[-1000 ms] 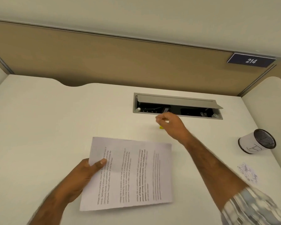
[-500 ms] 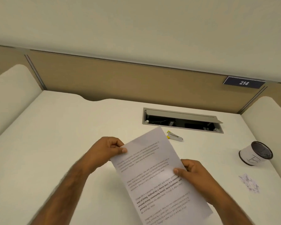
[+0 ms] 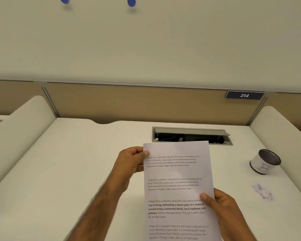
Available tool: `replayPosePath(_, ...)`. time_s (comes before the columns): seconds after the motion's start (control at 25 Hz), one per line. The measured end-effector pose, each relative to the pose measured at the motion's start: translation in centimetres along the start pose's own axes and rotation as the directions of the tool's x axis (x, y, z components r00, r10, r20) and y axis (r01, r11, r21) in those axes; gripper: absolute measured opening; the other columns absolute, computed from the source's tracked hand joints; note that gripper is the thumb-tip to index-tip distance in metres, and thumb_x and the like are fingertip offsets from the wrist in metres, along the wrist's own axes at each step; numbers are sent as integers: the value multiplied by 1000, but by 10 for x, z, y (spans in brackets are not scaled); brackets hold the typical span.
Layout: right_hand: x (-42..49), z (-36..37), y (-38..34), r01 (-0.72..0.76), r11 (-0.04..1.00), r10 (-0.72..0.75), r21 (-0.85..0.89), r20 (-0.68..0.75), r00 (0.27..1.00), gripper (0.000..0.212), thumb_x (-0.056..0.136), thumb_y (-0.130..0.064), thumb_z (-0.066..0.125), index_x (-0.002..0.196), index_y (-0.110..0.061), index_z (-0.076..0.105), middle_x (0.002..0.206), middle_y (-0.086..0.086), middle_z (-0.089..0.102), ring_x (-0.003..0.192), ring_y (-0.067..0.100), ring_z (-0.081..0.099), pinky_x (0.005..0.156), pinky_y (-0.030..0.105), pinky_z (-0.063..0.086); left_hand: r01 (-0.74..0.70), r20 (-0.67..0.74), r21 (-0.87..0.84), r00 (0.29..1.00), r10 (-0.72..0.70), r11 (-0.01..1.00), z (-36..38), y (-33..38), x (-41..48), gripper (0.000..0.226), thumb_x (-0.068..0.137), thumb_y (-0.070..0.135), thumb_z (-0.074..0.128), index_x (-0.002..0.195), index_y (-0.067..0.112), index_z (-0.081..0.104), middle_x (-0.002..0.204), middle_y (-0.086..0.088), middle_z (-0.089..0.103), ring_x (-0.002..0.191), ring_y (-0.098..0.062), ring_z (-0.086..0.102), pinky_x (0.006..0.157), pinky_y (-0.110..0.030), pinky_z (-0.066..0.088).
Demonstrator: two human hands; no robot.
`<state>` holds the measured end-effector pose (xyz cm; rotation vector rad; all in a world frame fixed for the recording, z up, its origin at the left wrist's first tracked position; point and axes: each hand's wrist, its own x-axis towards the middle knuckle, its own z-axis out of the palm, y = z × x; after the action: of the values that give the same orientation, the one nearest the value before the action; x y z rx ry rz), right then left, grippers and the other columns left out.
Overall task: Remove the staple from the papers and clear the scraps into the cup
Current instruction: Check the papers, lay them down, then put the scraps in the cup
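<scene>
the left hand (image 3: 130, 162) pinches the papers (image 3: 177, 185) at their top left corner, thumb on the printed face and fingers curled behind. the right hand (image 3: 221, 206) grips the right edge lower down, thumb on the front. a thin dark mark (image 3: 148, 150) sits by the left thumb, too small to tell whether it is the staple.

the papers are held up over the front middle of the tabletop (image 3: 76, 162), print facing the camera. one paragraph repeats down the page: "village life is a peaceful, close-knit, and nature-connected way of living. defined by a slower pace, it is centered around strong community bonds, local traditions, and primary activities like agriculture. though it offers clean air and less stress". in the third block the middle lines are bold. the lowest block is blurred and the bottom of the page is cut off by the frame.

the top edge of the papers covers part of the open cable box (image 3: 191, 135) near the back edge. a mesh cup (image 3: 264, 161) near the right edge wears a paper band with a handwritten sign like a "b". paper scraps (image 3: 262, 191) lie nearer the front along that edge, their marks unreadable. a dark plate (image 3: 244, 95) on the tan divider reads "214". two blue pins (image 3: 131, 1) sit on the wall above.
</scene>
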<state>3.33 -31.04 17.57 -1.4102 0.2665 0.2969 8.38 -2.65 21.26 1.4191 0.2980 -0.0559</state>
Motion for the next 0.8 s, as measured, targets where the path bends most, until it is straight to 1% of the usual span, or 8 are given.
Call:
replayPosePath(0.12, -14, -9, -6, 31, 999, -30, 42, -10, 999, 19, 88, -1, 63, 105, 0, 72, 98, 23, 75, 84, 40, 73, 78, 47, 60, -6, -3, 6, 1000, 6, 1000, 17, 11, -8, 11, 99, 14, 65, 92, 6, 70, 96, -14, 79, 81, -25, 73, 67, -29, 60)
replayPosePath(0.24, -23, -25, -13, 42, 997, -42, 71, -2, 999, 19, 87, -1, 64, 103, -1, 73, 97, 23, 75, 84, 40, 73, 77, 46, 61, 4, -21, -12, 1000, -4, 1000, 35, 19, -19, 11, 99, 14, 65, 91, 8, 68, 96, -14, 79, 79, -27, 72, 68, -31, 60)
replayPosePath(0.4, -24, -49, -17, 38, 998, -39, 52, 19, 999, 17, 87, -1, 65, 102, -3, 74, 96, 23, 76, 82, 40, 73, 81, 48, 58, -18, -71, -6, 997, 18, 1000, 58, 24, -36, 13, 99, 16, 66, 87, 10, 64, 89, -10, 78, 75, -26, 69, 62, -28, 59)
replayPosePath(0.44, -24, -55, -18, 38, 999, -39, 35, 24, 999, 17, 87, -1, 66, 101, -3, 74, 94, 22, 76, 81, 39, 74, 78, 46, 59, -36, -86, 13, 996, 37, 999, 63, 24, -40, 15, 99, 16, 66, 86, 10, 62, 87, -10, 77, 74, -24, 69, 61, -28, 58)
replayPosePath(0.52, -23, -67, -22, 47, 999, -48, 8, 50, 998, 15, 87, 0, 66, 98, -5, 75, 91, 20, 77, 75, 33, 75, 66, 39, 62, -57, -118, 43, 991, 62, 997, 73, 22, -50, 18, 99, 16, 65, 83, 10, 60, 86, -9, 77, 71, -21, 69, 59, -26, 57)
replayPosePath(0.6, -20, -78, -24, 46, 999, -46, -2, 83, 996, 15, 88, 0, 65, 97, -6, 75, 89, 19, 77, 72, 30, 75, 59, 33, 61, -55, -155, 26, 986, 59, 998, 83, 18, -58, 19, 99, 16, 65, 82, 11, 60, 87, -9, 77, 71, -20, 69, 61, -27, 57)
replayPosePath(0.68, -18, -84, -23, 33, 999, -34, 16, 110, 993, 16, 87, 1, 64, 98, -5, 74, 90, 19, 77, 72, 31, 75, 60, 34, 60, -43, -173, -24, 984, 38, 999, 90, 14, -65, 19, 99, 16, 65, 81, 12, 62, 89, -9, 77, 74, -21, 69, 63, -29, 58)
replayPosePath(0.8, -21, -86, -23, 44, 999, -46, 20, 120, 992, 16, 87, 0, 65, 98, -5, 75, 90, 19, 77, 74, 31, 75, 62, 34, 60, -62, -193, -73, 980, 46, 995, 93, 12, -73, 13, 98, 16, 67, 87, 10, 64, 92, -12, 77, 74, -23, 71, 64, -30, 60)
